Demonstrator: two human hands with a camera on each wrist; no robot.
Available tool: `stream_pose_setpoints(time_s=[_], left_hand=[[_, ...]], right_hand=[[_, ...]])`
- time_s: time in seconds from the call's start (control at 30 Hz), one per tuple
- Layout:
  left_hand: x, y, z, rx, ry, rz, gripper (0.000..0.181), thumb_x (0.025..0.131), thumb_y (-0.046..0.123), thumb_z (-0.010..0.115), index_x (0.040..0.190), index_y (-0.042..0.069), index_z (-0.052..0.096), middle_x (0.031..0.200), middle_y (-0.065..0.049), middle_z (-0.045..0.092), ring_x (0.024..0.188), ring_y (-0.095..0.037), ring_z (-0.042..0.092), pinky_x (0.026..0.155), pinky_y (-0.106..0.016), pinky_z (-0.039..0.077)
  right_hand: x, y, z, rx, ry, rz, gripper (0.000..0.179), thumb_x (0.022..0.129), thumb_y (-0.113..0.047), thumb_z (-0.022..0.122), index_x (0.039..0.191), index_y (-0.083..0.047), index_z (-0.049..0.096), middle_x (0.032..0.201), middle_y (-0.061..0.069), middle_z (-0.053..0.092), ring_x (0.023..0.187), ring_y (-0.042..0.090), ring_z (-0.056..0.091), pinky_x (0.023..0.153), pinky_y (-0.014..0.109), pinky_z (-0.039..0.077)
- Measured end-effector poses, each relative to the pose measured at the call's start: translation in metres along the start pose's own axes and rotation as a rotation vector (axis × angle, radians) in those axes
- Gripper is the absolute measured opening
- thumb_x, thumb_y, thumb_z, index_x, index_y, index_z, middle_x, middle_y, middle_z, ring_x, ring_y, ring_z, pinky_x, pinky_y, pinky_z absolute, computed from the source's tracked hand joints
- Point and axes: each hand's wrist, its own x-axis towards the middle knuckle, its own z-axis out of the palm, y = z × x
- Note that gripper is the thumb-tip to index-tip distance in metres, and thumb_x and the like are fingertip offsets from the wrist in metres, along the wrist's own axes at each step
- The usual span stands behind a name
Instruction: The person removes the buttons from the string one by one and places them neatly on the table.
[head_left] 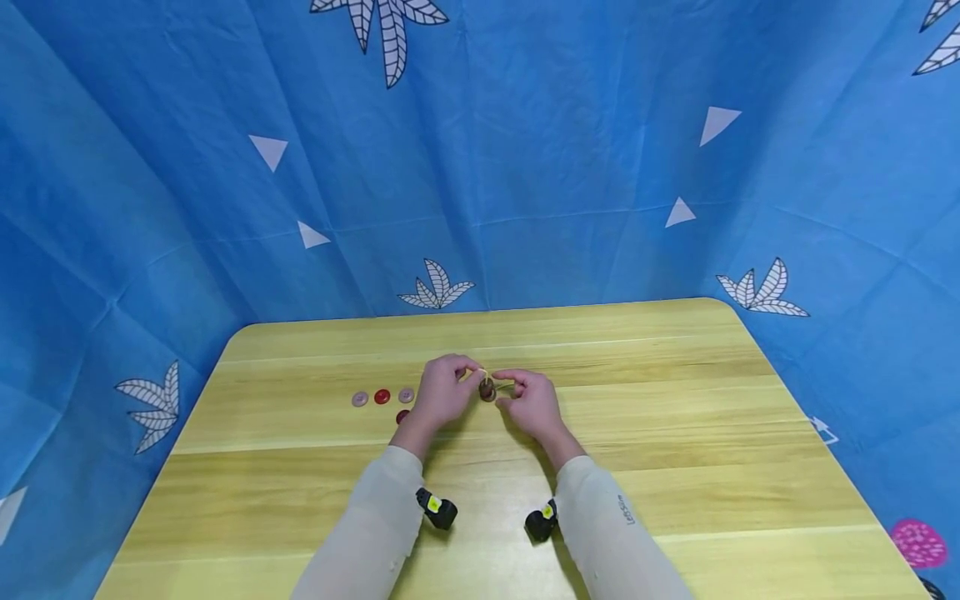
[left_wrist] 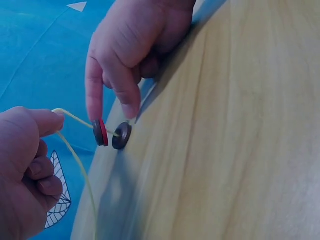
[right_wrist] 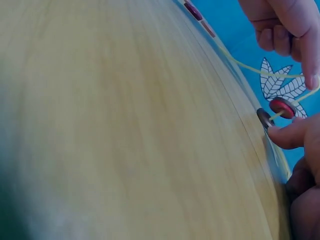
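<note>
My left hand [head_left: 444, 387] pinches a thin yellow string [left_wrist: 82, 167] between thumb and index finger, its other fingers curled in. Threaded on that string are a dark brown button [left_wrist: 122, 136] and, a little apart from it, a dark button and a red button [left_wrist: 104, 133] lying face to face. My right hand [head_left: 534, 404] reaches in from the other side. Its index fingertip is right at the red and dark pair, while its thumb tip [right_wrist: 275, 134] is at the edge of the brown button. These two fingers are spread apart and fairly straight.
Left of my left hand, several loose buttons lie on the wooden table [head_left: 675, 467]: two pale pink ones, a red one [head_left: 382, 396] between them, and a dark red one [head_left: 402, 415] partly hidden by my wrist. A blue patterned cloth [head_left: 525, 167] hangs behind the table.
</note>
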Motion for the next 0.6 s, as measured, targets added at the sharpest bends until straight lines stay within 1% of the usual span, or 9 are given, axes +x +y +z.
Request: stream_pose_setpoints(time_s=[0.13,0.2,0.3,0.4,0.47,0.6], left_hand=[[0.000,0.000,-0.003,-0.022,0.010,0.044,0.008,0.094,0.018,0.072,0.096,0.013,0.078,0.067,0.000,0.049,0.063,-0.018,0.044,0.059,-0.032,0.037],[0.001,0.001,-0.004,-0.030,0.013,0.062,0.008,0.095,0.019,0.072,0.096,0.013,0.078,0.067,0.000,0.048,0.063,-0.018,0.043,0.059,-0.032,0.037],[0.001,0.003,-0.005,-0.040,0.019,0.072,0.009,0.094,0.019,0.072,0.097,0.013,0.077,0.067,0.000,0.048,0.063,-0.017,0.044,0.059,-0.032,0.037],[0.000,0.007,-0.007,-0.053,0.024,0.076,0.009,0.094,0.019,0.072,0.097,0.012,0.078,0.067,0.000,0.048,0.063,-0.017,0.044,0.060,-0.032,0.038],[0.000,0.010,-0.009,-0.074,0.028,0.084,0.010,0.094,0.018,0.073,0.098,0.011,0.078,0.067,-0.001,0.047,0.063,-0.018,0.043,0.060,-0.033,0.038],[0.000,0.013,-0.012,-0.104,0.030,0.097,0.011,0.094,0.017,0.072,0.098,0.008,0.078,0.065,-0.002,0.046,0.060,-0.019,0.041,0.061,-0.033,0.038]], right_hand=[[0.002,-0.001,0.001,-0.060,-0.018,0.021,0.041,0.075,0.007,0.080,0.113,-0.009,0.076,0.056,-0.005,0.037,0.052,0.010,0.035,0.053,0.026,0.035],[0.002,-0.001,0.002,-0.107,-0.026,0.013,0.040,0.077,0.003,0.081,0.115,-0.009,0.075,0.056,-0.005,0.040,0.052,0.009,0.037,0.053,0.026,0.035],[0.003,-0.002,0.002,-0.179,-0.047,-0.013,0.039,0.079,-0.002,0.081,0.117,-0.009,0.075,0.055,-0.006,0.041,0.052,0.009,0.037,0.053,0.028,0.034],[0.004,-0.002,0.002,-0.240,-0.069,-0.050,0.031,0.083,-0.006,0.079,0.113,-0.012,0.076,0.052,-0.007,0.040,0.049,0.008,0.035,0.052,0.028,0.032],[0.004,-0.001,0.002,-0.260,-0.074,-0.071,0.024,0.086,-0.008,0.077,0.109,-0.015,0.078,0.050,-0.008,0.039,0.047,0.007,0.033,0.050,0.028,0.031],[0.003,0.000,0.003,-0.251,-0.055,-0.096,0.015,0.089,-0.011,0.076,0.101,-0.018,0.080,0.048,-0.010,0.037,0.044,0.005,0.030,0.048,0.027,0.029]])
